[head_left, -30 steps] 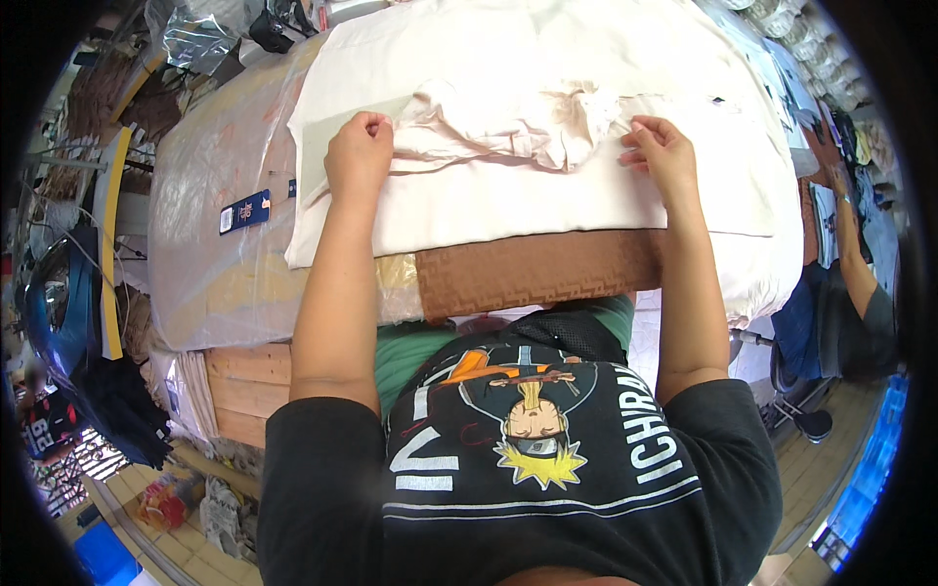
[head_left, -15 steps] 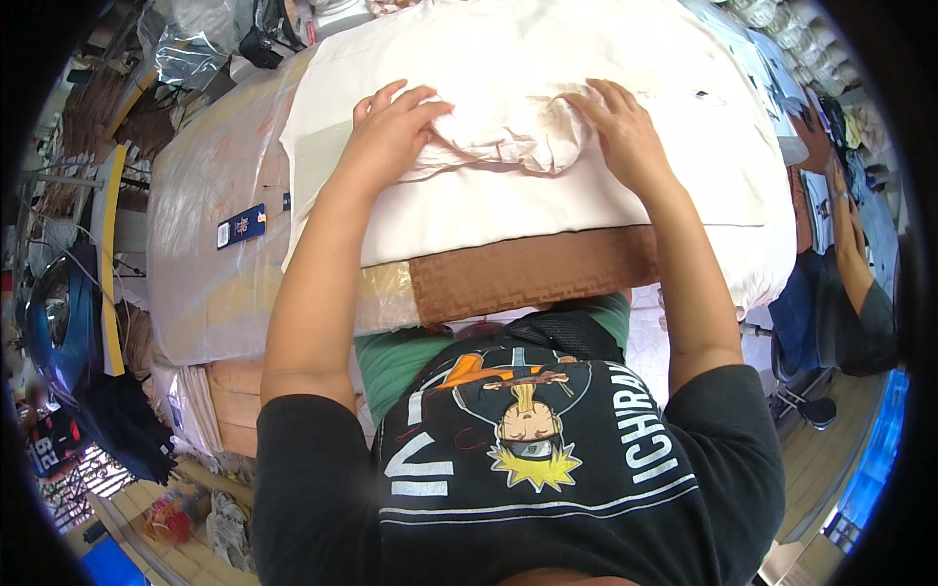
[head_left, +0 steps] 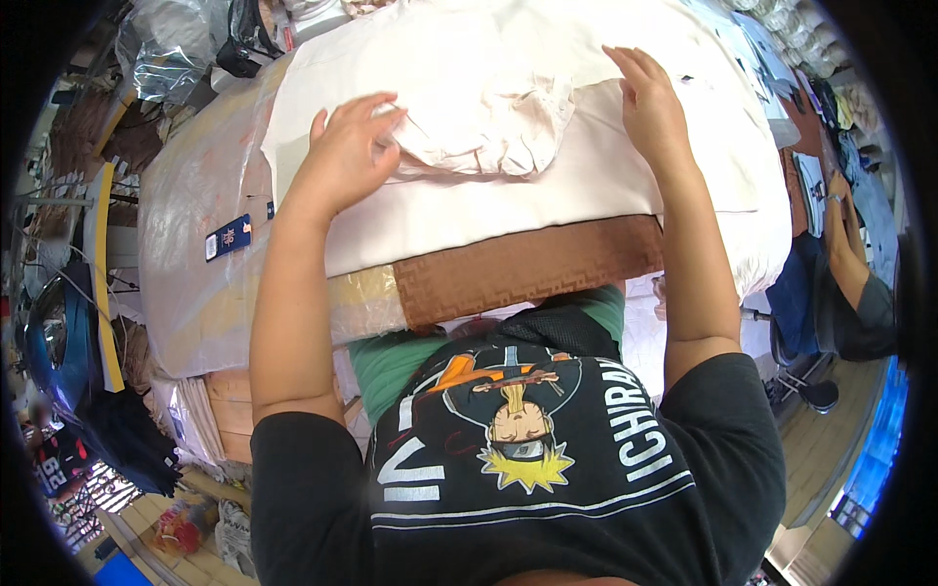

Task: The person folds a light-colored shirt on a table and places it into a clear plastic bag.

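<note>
A cream-white cloth piece (head_left: pixel 489 146) with a crumpled, gathered near edge lies on wider, smooth cream cloth (head_left: pixel 469 210) in front of me. At its left edge is my left hand (head_left: pixel 354 151), fingers spread and slightly blurred. Whether the fingertips touch the cloth, I cannot tell. My right hand (head_left: pixel 653 105) is over the smooth cloth, right of the crumpled part and apart from it. Its fingers are stretched out with nothing between them. Below the cream cloth, a brown patterned fabric (head_left: pixel 528 269) shows along the near edge of the table.
Clear plastic sheeting (head_left: pixel 195 186) covers the table's left side, where a dark blue tag (head_left: pixel 229 238) lies. Plastic bags (head_left: pixel 171 59) sit at the far left. On the right, another person's arm (head_left: pixel 845 234) reaches toward folded light blue clothes (head_left: pixel 813 195).
My right hand has lifted off the crumpled cloth and moved away to the right. My left hand has shifted left and slightly nearer. The bunched edge has slumped flatter.
</note>
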`<action>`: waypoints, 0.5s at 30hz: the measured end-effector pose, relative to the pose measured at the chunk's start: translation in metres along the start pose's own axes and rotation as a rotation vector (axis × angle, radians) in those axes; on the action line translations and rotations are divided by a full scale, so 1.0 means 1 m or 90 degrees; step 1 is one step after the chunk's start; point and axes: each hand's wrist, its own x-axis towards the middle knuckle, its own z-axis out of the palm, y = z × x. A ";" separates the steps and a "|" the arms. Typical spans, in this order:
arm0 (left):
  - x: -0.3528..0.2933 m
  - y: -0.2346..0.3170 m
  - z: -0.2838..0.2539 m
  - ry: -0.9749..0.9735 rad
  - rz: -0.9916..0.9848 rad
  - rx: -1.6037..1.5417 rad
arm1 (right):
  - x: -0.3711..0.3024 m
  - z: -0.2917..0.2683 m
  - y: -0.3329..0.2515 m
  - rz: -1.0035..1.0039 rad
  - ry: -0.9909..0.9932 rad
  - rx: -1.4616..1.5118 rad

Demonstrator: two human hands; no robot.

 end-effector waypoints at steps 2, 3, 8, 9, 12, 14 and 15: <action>0.010 0.001 0.004 0.045 0.002 -0.021 | 0.005 0.005 -0.018 -0.049 0.059 0.026; 0.020 0.005 0.014 0.079 0.002 -0.026 | 0.004 0.012 -0.029 -0.071 0.033 0.052; 0.041 0.037 0.077 0.026 -0.136 0.065 | -0.027 0.063 -0.059 -0.100 -0.194 -0.005; 0.037 0.035 0.089 0.050 -0.145 0.056 | -0.034 0.076 -0.050 -0.084 -0.232 -0.034; 0.028 0.031 0.105 0.093 -0.163 0.037 | -0.037 0.086 -0.040 -0.075 -0.275 -0.010; 0.026 0.031 0.102 0.085 -0.172 0.044 | -0.040 0.087 -0.038 -0.076 -0.289 0.003; 0.025 0.032 0.101 0.090 -0.164 0.033 | -0.038 0.089 -0.038 -0.074 -0.289 0.010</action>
